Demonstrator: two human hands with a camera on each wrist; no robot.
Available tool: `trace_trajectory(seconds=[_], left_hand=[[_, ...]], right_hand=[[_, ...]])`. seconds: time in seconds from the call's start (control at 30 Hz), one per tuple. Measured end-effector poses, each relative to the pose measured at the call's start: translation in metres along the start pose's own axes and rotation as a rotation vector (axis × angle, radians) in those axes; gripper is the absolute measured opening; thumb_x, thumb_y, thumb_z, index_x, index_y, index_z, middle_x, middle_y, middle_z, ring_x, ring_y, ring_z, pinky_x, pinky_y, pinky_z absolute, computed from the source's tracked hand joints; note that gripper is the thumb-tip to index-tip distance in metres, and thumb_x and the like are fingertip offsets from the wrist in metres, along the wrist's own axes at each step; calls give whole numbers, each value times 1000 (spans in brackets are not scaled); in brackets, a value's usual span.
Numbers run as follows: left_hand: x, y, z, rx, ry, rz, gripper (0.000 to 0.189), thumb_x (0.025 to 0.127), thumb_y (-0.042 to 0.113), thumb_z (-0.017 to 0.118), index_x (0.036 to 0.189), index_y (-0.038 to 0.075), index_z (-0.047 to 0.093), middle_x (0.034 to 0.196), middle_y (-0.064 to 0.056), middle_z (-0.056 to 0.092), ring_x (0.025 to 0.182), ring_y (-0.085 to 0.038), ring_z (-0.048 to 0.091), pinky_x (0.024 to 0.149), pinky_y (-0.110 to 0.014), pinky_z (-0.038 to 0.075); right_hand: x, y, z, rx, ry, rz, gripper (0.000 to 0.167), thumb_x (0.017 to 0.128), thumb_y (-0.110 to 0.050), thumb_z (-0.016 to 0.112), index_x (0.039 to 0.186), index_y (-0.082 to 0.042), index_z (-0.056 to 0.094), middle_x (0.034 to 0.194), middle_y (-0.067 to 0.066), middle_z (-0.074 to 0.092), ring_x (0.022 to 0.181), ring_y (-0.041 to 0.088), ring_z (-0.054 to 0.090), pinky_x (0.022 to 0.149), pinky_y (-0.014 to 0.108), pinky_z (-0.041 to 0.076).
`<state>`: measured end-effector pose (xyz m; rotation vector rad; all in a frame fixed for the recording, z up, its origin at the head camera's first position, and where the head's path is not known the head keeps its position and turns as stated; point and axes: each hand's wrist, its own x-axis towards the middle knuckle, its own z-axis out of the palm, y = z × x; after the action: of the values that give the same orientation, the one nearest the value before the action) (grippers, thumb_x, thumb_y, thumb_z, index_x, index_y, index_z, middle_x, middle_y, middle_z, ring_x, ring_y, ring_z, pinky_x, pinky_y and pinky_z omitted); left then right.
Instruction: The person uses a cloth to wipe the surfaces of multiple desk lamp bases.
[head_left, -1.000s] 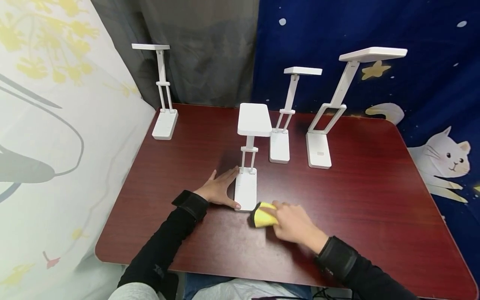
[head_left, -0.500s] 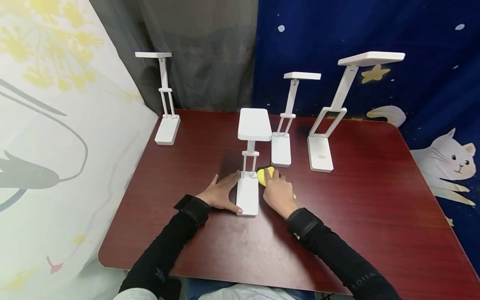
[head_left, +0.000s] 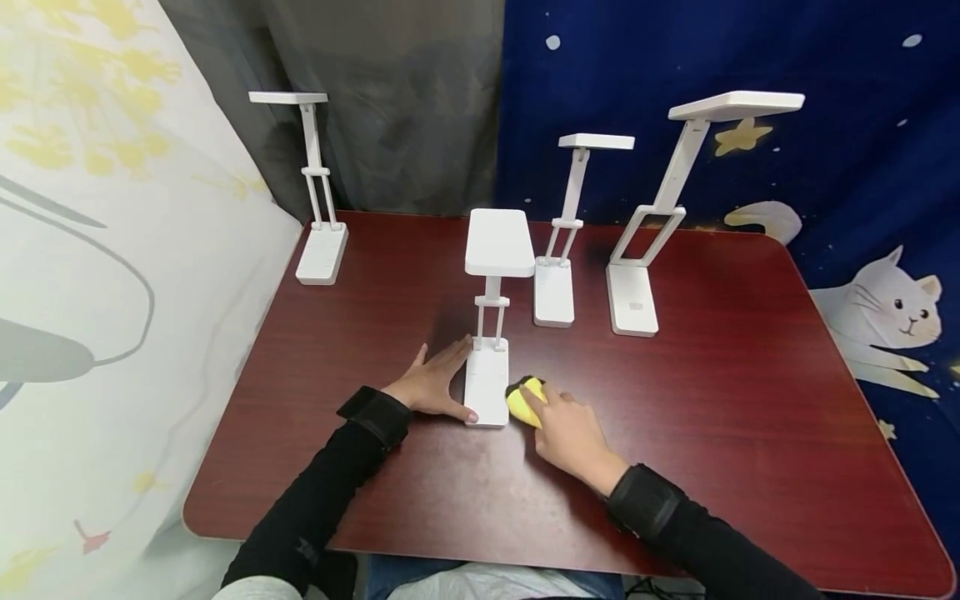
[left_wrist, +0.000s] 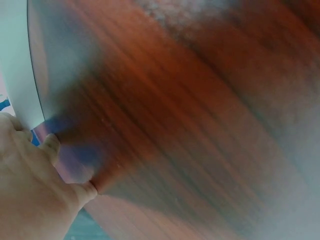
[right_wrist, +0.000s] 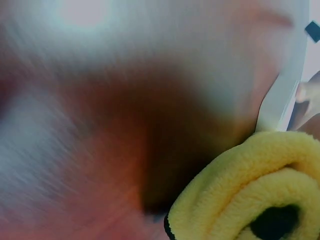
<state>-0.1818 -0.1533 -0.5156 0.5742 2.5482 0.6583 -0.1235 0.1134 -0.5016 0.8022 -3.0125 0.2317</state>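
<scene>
Under right hand (head_left: 574, 432), yellow cloth (head_left: 519, 407), partly hidden

No readable text, lamp-base mark (head_left: 636, 307) too small

Left hand (head_left: 431, 390): thumb (head_left: 463, 414) and fingers (head_left: 452, 357) spread wide apart. Right hand (head_left: 576, 433): index finger (head_left: 532, 399) extended forward, remaining fingers curled in a grip. Both black-sleeved forearms (head_left: 311, 492) angle inward from the body.

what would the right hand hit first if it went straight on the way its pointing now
Probably the nearest lamp's base, just past the yellow cloth in that hand; whether cloth and base touch is unclear.
</scene>
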Motion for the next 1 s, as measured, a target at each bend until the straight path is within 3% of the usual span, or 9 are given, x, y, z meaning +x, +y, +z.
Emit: trace_trajectory(seconds=[0.1,0.2,0.27,0.33,0.4,0.47,0.57,0.73,1.0], left_hand=[[0,-1,-2,18,1,-2,127,79,52,86,169,7,9,177,-11,10,163,-29,17,127,-69,1],[-1,-1,-2,25,-8,-1,127,79,53,86,169,7,9,177,-11,10,163,-30,17,127,-69,1],[-1,-1,-2,23,-15,5,127,79,53,86,169,7,9,177,-11,10,164,-30,16,127,-69,1],[-1,-1,-1,13,-21,9,127,79,53,86,169,7,9,178,-11,9,164,-30,16,127,-69,0],[0,0,0,2,-21,8,127,79,52,87,169,7,10,178,-11,9,164,-30,16,127,-69,0],[0,0,3,2,-20,6,127,79,51,87,169,7,10,177,-11,10,164,-30,16,127,-69,0],[1,1,8,-3,-29,7,127,78,51,88,169,7,11,177,-11,11,163,-30,18,127,-68,0],[5,7,14,-9,-35,21,128,78,53,87,169,9,10,178,-8,10,164,-28,17,128,-67,0],[6,5,8,-11,6,43,126,78,51,88,168,6,12,177,-10,10,163,-29,18,127,-69,0]], right_hand=[[-10,1,-6,76,-48,-48,59,75,-6,75,134,-10,71,120,20,70,83,35,70,59,49,58],[-12,13,-15,306,-155,-77,56,75,-2,70,131,-9,73,106,13,71,78,25,65,61,38,54],[-8,26,-23,465,-226,-41,55,75,-1,67,130,-6,72,95,10,69,71,18,61,59,32,51],[1,38,-30,526,-244,32,56,77,-3,66,132,-5,71,92,9,69,71,15,57,59,30,48],[13,44,-33,470,-215,119,59,78,-7,65,138,-6,67,98,14,71,71,19,60,57,35,51],[27,45,-30,336,-172,194,63,79,-10,64,142,-8,64,106,18,70,75,28,65,57,43,52],[45,39,-16,157,-141,242,68,79,-11,62,147,-8,58,117,24,67,86,40,70,60,54,56],[58,27,3,-6,-77,191,64,83,-10,64,147,-5,58,120,30,65,92,43,69,64,55,60],[44,22,-4,0,-24,67,61,80,-6,67,141,-6,64,119,26,66,80,38,69,60,52,59]])
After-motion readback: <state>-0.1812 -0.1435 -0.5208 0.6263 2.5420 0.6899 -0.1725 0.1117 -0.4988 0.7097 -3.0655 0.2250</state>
